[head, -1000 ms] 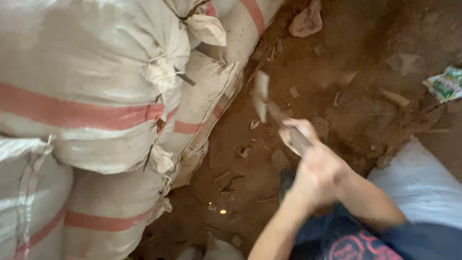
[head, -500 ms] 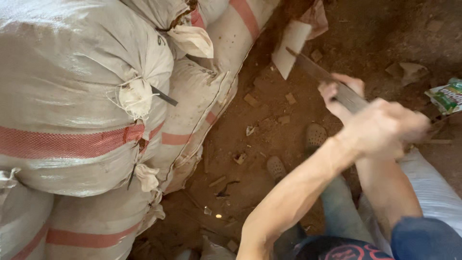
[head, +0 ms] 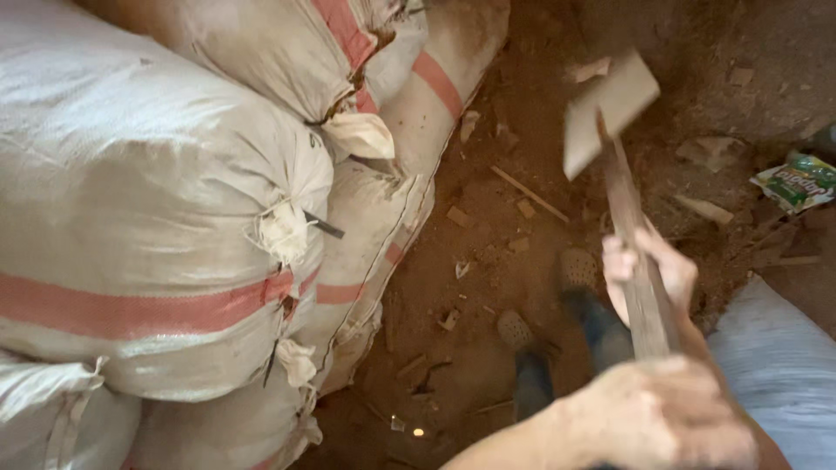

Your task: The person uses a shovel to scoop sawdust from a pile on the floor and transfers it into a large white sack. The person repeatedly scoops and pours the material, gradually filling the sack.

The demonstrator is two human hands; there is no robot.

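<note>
On the right of the scene, above the bare earth floor (head: 488, 287), the long-handled tool (head: 631, 226) now stands lifted, its flat pale blade (head: 610, 109) at the far end, clear of the ground and blurred with motion. A second ago the blade sat lower and further left, close to the stacked sacks (head: 157, 226); since then it has travelled up and to the right, and the wooden handle has swung round to run almost straight from far to near. The left hand (head: 657, 422) is at the near end of the handle, fingers curled fully shut around it, with the forearm coming in from the lower left. The right hand (head: 649, 274) grips further along, wrapped closed on the wood from the right side. Both hands have come nearer than they were half a second ago. Judging from this, the stroke is in its raised part, not its landing. Below the handle the person's two shoes (head: 576, 268) stand on the dirt among scattered wood chips (head: 529, 193). A green packet (head: 797, 181) lies at the far right, and a pale sack (head: 779, 365) fills the near right corner.
</note>
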